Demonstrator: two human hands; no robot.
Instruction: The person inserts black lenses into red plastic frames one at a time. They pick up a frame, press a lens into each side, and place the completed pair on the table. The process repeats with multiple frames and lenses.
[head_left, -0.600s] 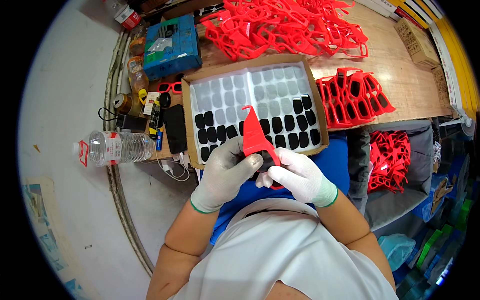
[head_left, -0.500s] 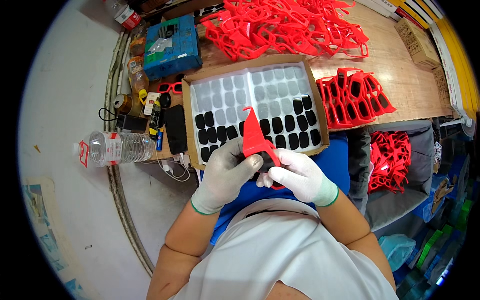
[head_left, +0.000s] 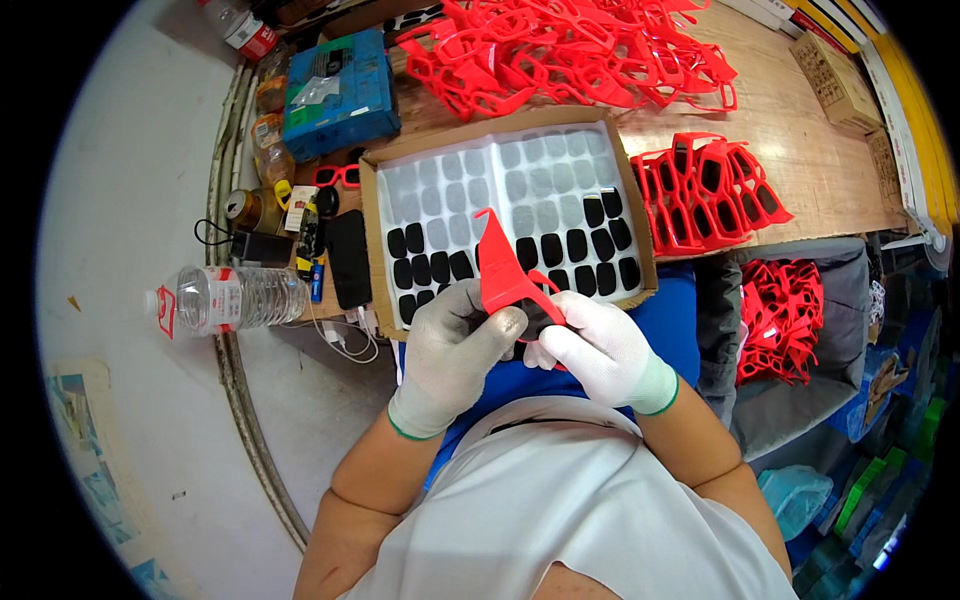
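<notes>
Both my gloved hands hold one red sunglasses frame (head_left: 506, 275) in front of my body, one temple pointing up and away. My left hand (head_left: 455, 345) is closed round its left part, thumb on the front. At the other side my right hand (head_left: 598, 345) pinches the rim, fingers bent. A dark lens (head_left: 537, 318) shows between the hands; whether it is seated in the rim I cannot tell. Just beyond lies a shallow cardboard box (head_left: 372, 215) with black lenses (head_left: 577, 244) in rows, partly under a white translucent sheet (head_left: 455, 165).
Red frames (head_left: 570, 50) are heaped at the back. Frames with dark lenses (head_left: 708, 195) stand stacked right of the box. A grey-lined bin (head_left: 800, 410) holds more red frames. At left are a phone (head_left: 349, 258), a large water bottle (head_left: 235, 298) and a blue box (head_left: 342, 95).
The sunglasses frame has tilted slightly, its raised temple shifting a little left. Both hands keep their hold and have barely moved.
</notes>
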